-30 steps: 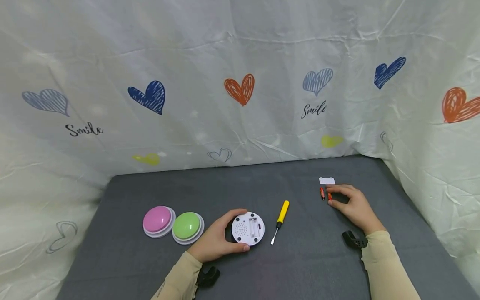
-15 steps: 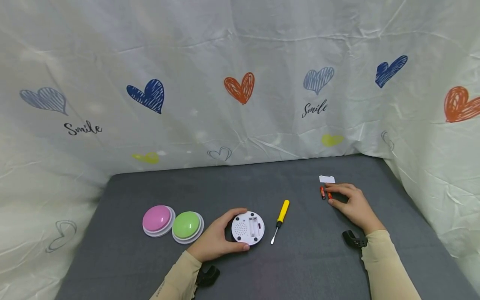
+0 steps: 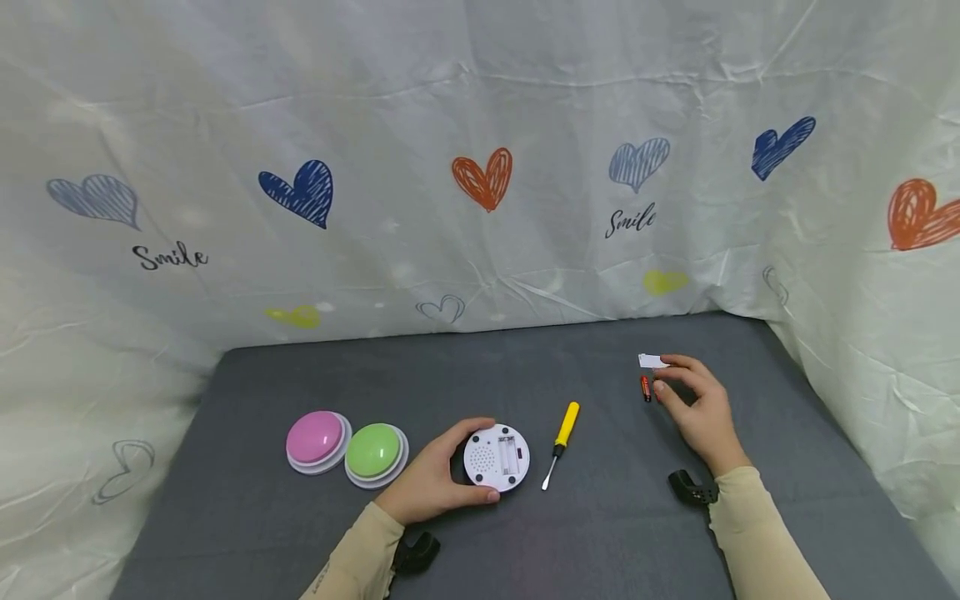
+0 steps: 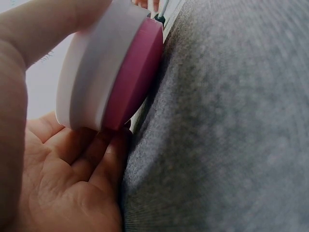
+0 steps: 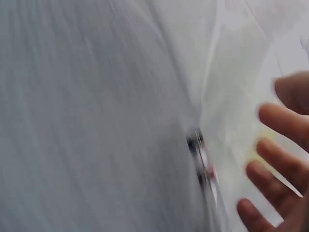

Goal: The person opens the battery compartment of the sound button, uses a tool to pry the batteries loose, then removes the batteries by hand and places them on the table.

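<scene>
My left hand (image 3: 431,483) grips a round answer buzzer (image 3: 496,458) by its rim, thumb at the near side and fingers beyond. It lies underside up, with its battery compartment uncovered. The left wrist view shows its white base and pink dome (image 4: 133,77) turned toward the table. My right hand (image 3: 697,408) hovers around the small red-and-black batteries at the right. One battery (image 3: 646,388) lies in sight; thumb and fingers hide the other's place in the head view. In the blurred right wrist view, the fingers (image 5: 277,159) are spread apart with nothing between them.
A white battery cover (image 3: 649,361) lies behind the batteries, partly behind my right fingers. A yellow-handled screwdriver (image 3: 565,433) rests to the right of the held buzzer. Pink (image 3: 315,439) and green (image 3: 372,452) buzzers stand at the left. A hanging cloth (image 3: 480,275) borders the table's back.
My right hand and forearm have shifted slightly left, and its fingers now overlap the battery cover. The right-hand battery has gone from sight in the head view. My left hand stays in place.
</scene>
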Motion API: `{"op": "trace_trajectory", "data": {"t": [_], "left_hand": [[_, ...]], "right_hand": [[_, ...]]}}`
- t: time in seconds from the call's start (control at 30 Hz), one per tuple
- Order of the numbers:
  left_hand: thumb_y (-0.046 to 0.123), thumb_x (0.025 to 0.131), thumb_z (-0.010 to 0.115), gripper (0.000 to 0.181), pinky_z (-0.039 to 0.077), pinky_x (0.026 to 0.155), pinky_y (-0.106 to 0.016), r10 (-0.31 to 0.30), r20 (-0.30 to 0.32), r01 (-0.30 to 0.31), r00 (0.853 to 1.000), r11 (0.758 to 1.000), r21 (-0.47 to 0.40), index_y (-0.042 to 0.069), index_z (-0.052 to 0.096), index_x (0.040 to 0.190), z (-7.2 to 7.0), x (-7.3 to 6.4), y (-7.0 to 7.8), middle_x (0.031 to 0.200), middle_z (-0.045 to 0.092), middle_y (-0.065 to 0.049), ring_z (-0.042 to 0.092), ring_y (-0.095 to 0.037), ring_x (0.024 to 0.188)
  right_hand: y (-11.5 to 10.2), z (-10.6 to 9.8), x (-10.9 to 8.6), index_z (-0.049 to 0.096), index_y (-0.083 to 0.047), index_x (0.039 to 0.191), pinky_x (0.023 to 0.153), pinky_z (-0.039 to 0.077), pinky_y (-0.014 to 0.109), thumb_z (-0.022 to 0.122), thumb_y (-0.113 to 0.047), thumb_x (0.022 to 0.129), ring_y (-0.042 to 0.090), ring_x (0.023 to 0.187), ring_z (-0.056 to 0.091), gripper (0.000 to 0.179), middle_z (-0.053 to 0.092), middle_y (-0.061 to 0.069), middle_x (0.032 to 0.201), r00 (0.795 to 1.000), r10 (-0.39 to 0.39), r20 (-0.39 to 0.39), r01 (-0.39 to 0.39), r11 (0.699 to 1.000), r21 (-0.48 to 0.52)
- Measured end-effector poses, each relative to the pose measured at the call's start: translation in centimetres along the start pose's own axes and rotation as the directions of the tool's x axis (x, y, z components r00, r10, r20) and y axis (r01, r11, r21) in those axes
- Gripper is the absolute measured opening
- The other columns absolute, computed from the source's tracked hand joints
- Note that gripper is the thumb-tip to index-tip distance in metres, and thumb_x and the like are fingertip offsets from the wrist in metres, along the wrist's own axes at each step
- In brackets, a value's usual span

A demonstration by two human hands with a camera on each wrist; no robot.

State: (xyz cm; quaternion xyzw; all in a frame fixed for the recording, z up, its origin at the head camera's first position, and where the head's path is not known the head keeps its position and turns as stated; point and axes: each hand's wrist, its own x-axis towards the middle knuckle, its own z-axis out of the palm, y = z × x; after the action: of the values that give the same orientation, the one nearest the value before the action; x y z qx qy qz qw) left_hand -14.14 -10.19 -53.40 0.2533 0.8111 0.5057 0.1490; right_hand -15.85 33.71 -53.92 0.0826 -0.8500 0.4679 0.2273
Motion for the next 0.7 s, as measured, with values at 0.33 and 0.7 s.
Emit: {"op": "trace_trajectory", "data": {"t": [0.33, 0.7], "left_hand": [[0.042, 0.080, 0.100, 0.095, 0.036, 0.124, -0.056, -0.004, 0.008, 0.004, 1.000, 1.000, 0.000, 0.024, 0.052, 0.161, 0.0, -0.1, -0.1, 0.158, 0.054, 0.008, 0.048, -0.019, 0.147], [0.039, 0.081, 0.100, 0.094, 0.038, 0.123, -0.053, 0.018, 0.003, -0.018, 1.000, 1.000, -0.008, 0.021, 0.053, 0.160, -0.1, -0.1, 0.0, 0.156, 0.056, 0.007, 0.051, -0.019, 0.144]], "right_hand": [[-3.5, 5.1, -0.9, 0.079, -0.002, 0.124, 0.106, 0.041, 0.025, 0.080, 0.001, 0.096, 0.032, 0.130, 0.058, 0.028, 0.065, 0.016, 0.143, 0.986, -0.157, 0.052, 0.154, 0.986, 0.058], [-7.4, 9.6, -2.9, 0.076, -0.008, 0.133, 0.118, 0.039, 0.047, 0.082, -0.013, 0.098, 0.033, 0.138, 0.056, 0.036, 0.065, 0.016, 0.145, 0.939, -0.244, 0.241, 0.220, 0.968, 0.125]]}}
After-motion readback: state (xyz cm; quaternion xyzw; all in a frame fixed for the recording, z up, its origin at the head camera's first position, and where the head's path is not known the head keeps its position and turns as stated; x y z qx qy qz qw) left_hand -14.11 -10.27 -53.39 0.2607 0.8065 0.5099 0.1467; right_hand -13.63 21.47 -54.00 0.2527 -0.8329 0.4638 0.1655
